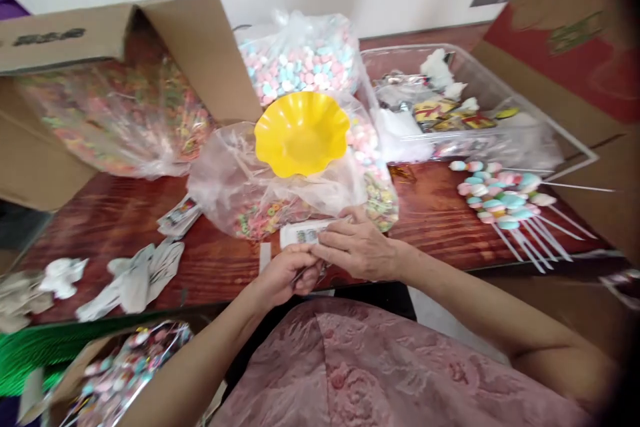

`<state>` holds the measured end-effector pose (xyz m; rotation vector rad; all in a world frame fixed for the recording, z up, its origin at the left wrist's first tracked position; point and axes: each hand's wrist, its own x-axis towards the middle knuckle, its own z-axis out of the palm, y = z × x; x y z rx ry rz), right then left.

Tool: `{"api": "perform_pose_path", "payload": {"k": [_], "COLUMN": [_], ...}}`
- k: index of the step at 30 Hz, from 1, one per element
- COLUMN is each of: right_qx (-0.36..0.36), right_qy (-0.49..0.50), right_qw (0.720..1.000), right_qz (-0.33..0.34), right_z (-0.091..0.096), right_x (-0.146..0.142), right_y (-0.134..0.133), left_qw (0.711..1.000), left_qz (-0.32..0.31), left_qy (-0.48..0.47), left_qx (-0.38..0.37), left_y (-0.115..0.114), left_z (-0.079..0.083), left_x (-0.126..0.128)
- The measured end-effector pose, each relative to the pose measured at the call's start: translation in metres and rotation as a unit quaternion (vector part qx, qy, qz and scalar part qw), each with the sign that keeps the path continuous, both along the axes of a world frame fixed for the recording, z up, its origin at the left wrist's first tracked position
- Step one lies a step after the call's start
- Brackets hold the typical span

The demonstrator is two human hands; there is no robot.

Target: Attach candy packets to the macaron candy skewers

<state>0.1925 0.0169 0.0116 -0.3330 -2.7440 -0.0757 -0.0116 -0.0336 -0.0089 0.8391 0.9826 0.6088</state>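
Note:
My left hand (295,270) and my right hand (355,247) meet at the front edge of the table. The left hand's fingers are curled around a small dark thing, mostly hidden and too unclear to name. My right fingers are bent together over the left fingertips; what they pinch, if anything, is hidden. Just behind the hands lies a white packet with print (305,232), partly covered by my right hand. A yellow wavy-rimmed bowl (303,137) sits beyond it on a clear plastic bag (220,167) holding colourful ring-shaped pieces.
Bags of pastel candies (305,67) stand behind the bowl. An open carton (200,47) holds another bag at left. At right are a clear plastic tub (480,80) and candy skewers (505,200). Crumpled gloves (143,277) lie front left, above a box of wrapped candies (125,367).

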Motion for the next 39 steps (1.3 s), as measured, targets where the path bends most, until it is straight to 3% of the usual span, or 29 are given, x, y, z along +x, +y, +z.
{"api": "perform_pose_path", "payload": {"k": [1,3,4,6,8,10,12,14,15,16,18,20,22,26,31,36,39], "right_qx": [-0.019,-0.081,-0.121,-0.211,-0.296,-0.359,-0.377,-0.346,-0.303,-0.278,-0.253,-0.249,-0.249,-0.240,-0.217,-0.195,-0.186], "right_qy": [-0.008,-0.052,-0.076,-0.095,-0.055,0.012,0.079,0.139,0.161,0.168,0.161,0.136,0.113,0.108,0.173,0.240,0.247], "right_qw": [1.000,0.995,0.989,0.966,0.939,0.918,0.905,0.880,0.844,0.816,0.780,0.760,0.758,0.778,0.791,0.804,0.792], "right_qz": [0.000,-0.021,-0.048,-0.115,-0.166,-0.166,-0.181,-0.294,-0.412,-0.478,-0.550,-0.584,-0.592,-0.570,-0.545,-0.508,-0.526], "right_z": [-0.002,-0.002,-0.001,0.003,0.005,0.004,0.000,-0.006,-0.010,-0.014,-0.025,-0.037,-0.049,-0.058,-0.042,-0.027,-0.026], "right_x": [0.003,0.008,0.010,0.014,0.017,0.025,0.042,0.068,0.084,0.100,0.130,0.148,0.156,0.157,0.165,0.144,0.141], "right_y": [-0.002,-0.004,-0.004,-0.003,0.001,0.008,0.021,0.042,0.055,0.069,0.094,0.113,0.124,0.127,0.105,0.065,0.061], "left_qw": [0.999,0.969,0.929,0.812,0.707,0.663,0.689,0.762,0.807,0.854,0.932,0.971,0.981,0.987,0.985,0.977,0.976], "left_qz": [-0.027,-0.071,-0.083,-0.082,-0.062,-0.044,-0.026,0.001,0.022,0.046,0.101,0.150,0.173,0.157,0.166,0.179,0.164], "left_qy": [0.031,0.151,0.221,0.332,0.392,0.412,0.400,0.359,0.328,0.292,0.205,0.110,0.037,-0.005,-0.039,-0.113,-0.140], "left_qx": [0.026,0.181,0.284,0.473,0.585,0.623,0.604,0.539,0.490,0.428,0.281,0.148,0.073,0.030,0.019,0.014,0.023], "left_y": [-0.002,-0.005,-0.007,-0.007,-0.004,0.001,0.008,0.013,0.014,0.014,0.013,0.010,0.008,0.003,0.003,0.018,0.023], "left_z": [-0.001,-0.004,-0.005,-0.006,-0.008,-0.010,-0.011,-0.012,-0.011,-0.011,-0.009,-0.007,-0.005,-0.006,-0.003,0.018,0.028], "left_x": [0.000,0.001,0.003,0.008,0.015,0.021,0.026,0.027,0.027,0.026,0.028,0.032,0.038,0.043,0.033,0.044,0.053]}}
